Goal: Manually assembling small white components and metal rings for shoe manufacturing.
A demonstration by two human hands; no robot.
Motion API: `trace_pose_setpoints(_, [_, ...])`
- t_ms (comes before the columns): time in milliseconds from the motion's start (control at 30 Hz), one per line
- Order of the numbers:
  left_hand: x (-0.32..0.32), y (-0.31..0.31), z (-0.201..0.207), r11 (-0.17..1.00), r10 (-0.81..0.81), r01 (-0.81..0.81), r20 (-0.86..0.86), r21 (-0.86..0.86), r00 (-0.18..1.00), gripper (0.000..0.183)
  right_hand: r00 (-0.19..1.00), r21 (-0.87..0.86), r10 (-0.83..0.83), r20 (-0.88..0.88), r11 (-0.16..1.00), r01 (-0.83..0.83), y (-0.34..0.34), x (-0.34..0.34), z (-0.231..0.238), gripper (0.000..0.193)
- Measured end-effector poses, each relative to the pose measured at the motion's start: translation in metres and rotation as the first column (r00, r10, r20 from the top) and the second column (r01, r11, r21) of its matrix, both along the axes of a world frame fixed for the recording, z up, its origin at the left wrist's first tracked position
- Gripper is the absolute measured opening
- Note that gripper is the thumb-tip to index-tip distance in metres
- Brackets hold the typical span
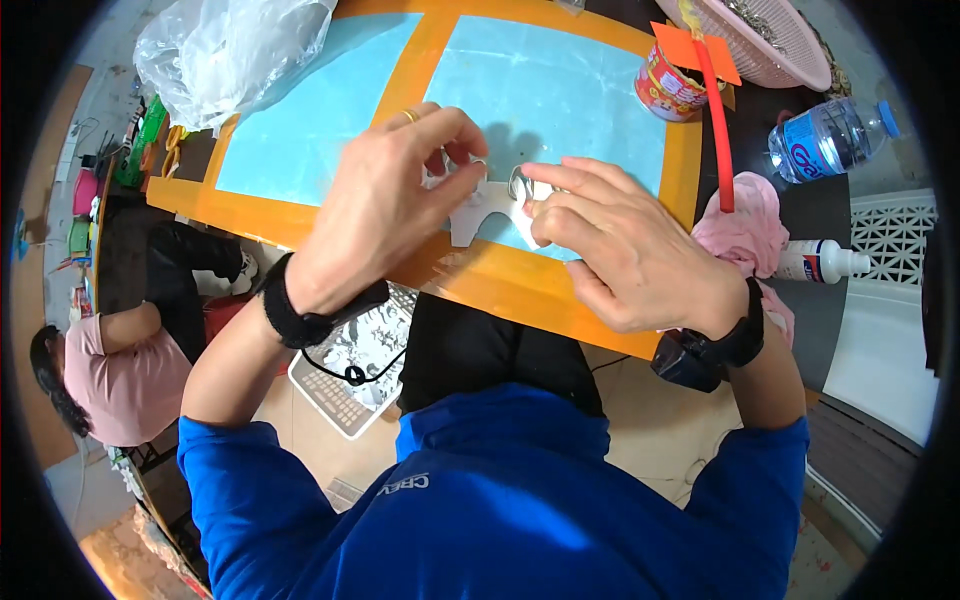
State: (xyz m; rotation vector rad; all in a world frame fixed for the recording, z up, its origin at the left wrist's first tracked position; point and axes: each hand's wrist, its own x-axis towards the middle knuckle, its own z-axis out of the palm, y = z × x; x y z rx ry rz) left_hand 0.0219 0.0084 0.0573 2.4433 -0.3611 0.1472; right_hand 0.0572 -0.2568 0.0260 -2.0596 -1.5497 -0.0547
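A small flat white piece (466, 226) with a curved notch lies on the blue sheet near the table's front edge, between my hands. My left hand (395, 190), a ring on one finger, hovers at the piece's left side. Its fingertips are pinched together, slightly smeared, and what they hold cannot be made out. On the other side, my right hand (620, 240) has its thumb and fingers closed around the white piece's right end. A small shiny metal loop (517, 184) shows at those fingertips. Part of the white piece is hidden under the fingers.
A clear plastic bag (235, 55) rests at the back left, near yellow scissors (173, 150). To the right are a red tin (668, 88), a pink basket (775, 35), a water bottle (830, 140), a pink cloth (742, 225) and a white bottle (815, 262). Another person (125, 370) sits at left.
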Motion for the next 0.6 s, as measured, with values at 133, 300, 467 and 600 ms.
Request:
trace_pose_setpoints(133, [0.002,-0.013,-0.002,0.997,-0.075,0.073,-0.053,-0.031,0.996,0.016,1.000,0.015,-0.003,-0.003,1.000,0.003,-0.001,0.000,0.001,0.045])
trace_pose_setpoints(300, [0.015,-0.010,-0.010,0.964,-0.266,0.260,0.111,0.063,0.958,0.022,1.000,0.022,-0.011,0.002,1.000,0.011,-0.002,0.000,0.002,0.045])
trace_pose_setpoints(467, [0.023,-0.007,-0.012,0.912,-0.396,0.363,0.181,0.190,0.900,0.021,1.000,0.017,-0.014,-0.015,1.000,0.014,-0.004,-0.001,0.005,0.045])
trace_pose_setpoints(600, [0.027,-0.008,-0.008,0.844,-0.505,0.439,0.178,0.307,0.845,0.018,0.999,0.026,-0.012,-0.040,1.000,0.013,-0.004,-0.001,0.002,0.044])
